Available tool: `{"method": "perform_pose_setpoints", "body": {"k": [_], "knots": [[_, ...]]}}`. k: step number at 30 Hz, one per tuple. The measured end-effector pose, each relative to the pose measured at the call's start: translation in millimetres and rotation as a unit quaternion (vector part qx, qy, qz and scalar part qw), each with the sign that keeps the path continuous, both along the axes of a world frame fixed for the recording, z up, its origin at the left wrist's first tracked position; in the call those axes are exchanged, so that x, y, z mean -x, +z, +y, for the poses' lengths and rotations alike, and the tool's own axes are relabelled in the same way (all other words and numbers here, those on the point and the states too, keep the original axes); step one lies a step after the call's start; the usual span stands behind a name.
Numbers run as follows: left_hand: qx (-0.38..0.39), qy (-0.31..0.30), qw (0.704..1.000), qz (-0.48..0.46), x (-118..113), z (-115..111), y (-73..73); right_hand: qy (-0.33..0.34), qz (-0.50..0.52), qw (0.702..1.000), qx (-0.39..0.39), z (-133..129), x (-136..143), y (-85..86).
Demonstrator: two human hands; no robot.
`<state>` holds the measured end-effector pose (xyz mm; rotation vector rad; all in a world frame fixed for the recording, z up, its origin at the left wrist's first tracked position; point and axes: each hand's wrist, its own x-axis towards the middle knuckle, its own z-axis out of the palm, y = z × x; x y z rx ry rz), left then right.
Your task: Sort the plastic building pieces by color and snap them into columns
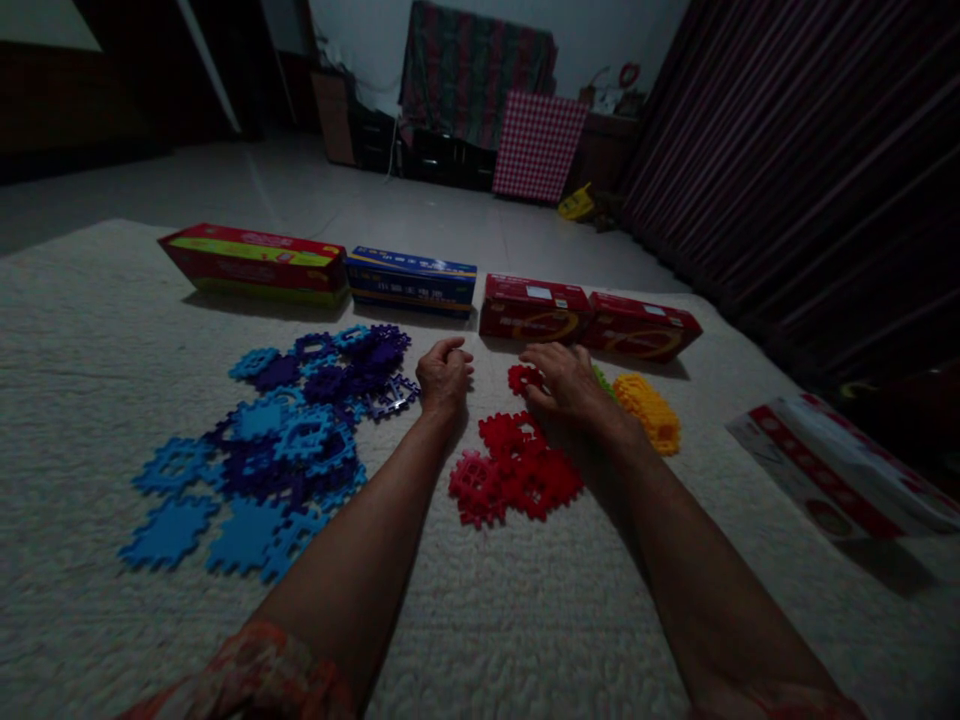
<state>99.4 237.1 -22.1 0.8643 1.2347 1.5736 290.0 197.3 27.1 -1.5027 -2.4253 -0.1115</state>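
Note:
My right hand [566, 380] is at a small red toothed plastic building piece [523, 380], with thumb and forefinger on either side of its right edge. Just in front of that lies a heap of red interlocking pieces [536, 480], with a pinkish-red one [478, 482] at its left. My left hand [444, 378] rests on its side on the mat, fingers loosely bent and nothing visible in them. Left of it spreads a large pile of dark blue pieces [326, 385] and light blue pieces [171, 530]. Beyond my right wrist are stacked yellow pieces [649, 412] and a partly hidden green piece [604, 382].
Along the far side of the pale mat [480, 620] stand a red-and-yellow box [255, 265], a blue box [411, 282] and two dark red boxes [532, 310]. A white-and-red carton [840, 470] sits at right. A dark curtain [795, 150] hangs behind it.

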Motion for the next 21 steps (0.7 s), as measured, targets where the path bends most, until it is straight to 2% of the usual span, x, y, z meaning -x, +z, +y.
{"method": "perform_pose_setpoints", "body": {"k": [2,5,9,12,16,21], "knots": [[-0.004,0.003,1.000,0.001,0,1,-1.6,0.019,0.054,0.998,0.019,-4,4,7.8],[-0.008,0.004,1.000,0.005,1,2,-2.8,0.051,0.110,0.987,0.107,-18,12,24.5],[-0.001,0.003,1.000,0.012,1,-1,0.4,0.079,0.068,0.974,0.200,-38,22,41.5],[0.011,0.003,1.000,0.010,1,-3,4.4,0.076,0.017,0.972,0.224,-45,26,43.0],[0.013,0.000,1.000,-0.001,-1,-5,6.8,0.060,-0.017,0.958,0.281,-44,32,36.2],[0.007,-0.002,1.000,-0.001,-1,-4,4.4,0.050,-0.012,0.954,0.294,-46,35,38.8]]}}
